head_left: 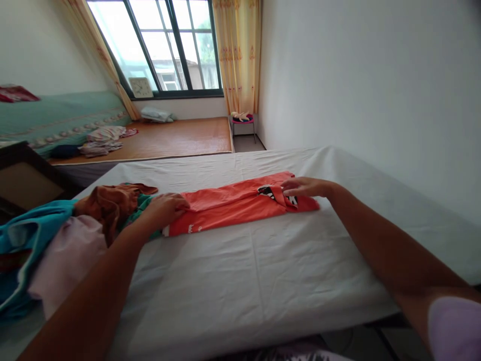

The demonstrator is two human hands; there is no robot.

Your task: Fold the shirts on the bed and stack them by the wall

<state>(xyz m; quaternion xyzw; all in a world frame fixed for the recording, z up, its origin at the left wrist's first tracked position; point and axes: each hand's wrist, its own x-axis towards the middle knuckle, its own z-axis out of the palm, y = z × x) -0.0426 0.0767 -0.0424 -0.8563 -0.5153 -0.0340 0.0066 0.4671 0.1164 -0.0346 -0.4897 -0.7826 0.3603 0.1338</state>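
- Your orange shirt (225, 203) lies near the middle of your view, on the white sheet (210, 281), folded into a long, narrow strip.
- Its long axis runs crosswise to you, from a little below 9 o'clock to a little above 3 o'clock, so the right end sits slightly farther from you.
- A crease follows that same line along much of its length.
- White lettering (193, 228) shows at the shirt's 8 o'clock corner; a black-and-white print (266, 190) shows toward its 3 o'clock end.
- Your left hand (167, 208) rests on the 9 o'clock end, fingers close together; I cannot tell whether they pinch the cloth.
- Your right hand (300, 187) touches the folded part beside the print, fingers pointing toward 9 o'clock; whether they pinch it, I cannot tell.
- Past your left hand, toward 9 o'clock, lie a green cloth (143, 203) and a brown cloth (107, 203); toward 8 o'clock, a pale pink cloth (73, 248) and a blue cloth (48, 215).
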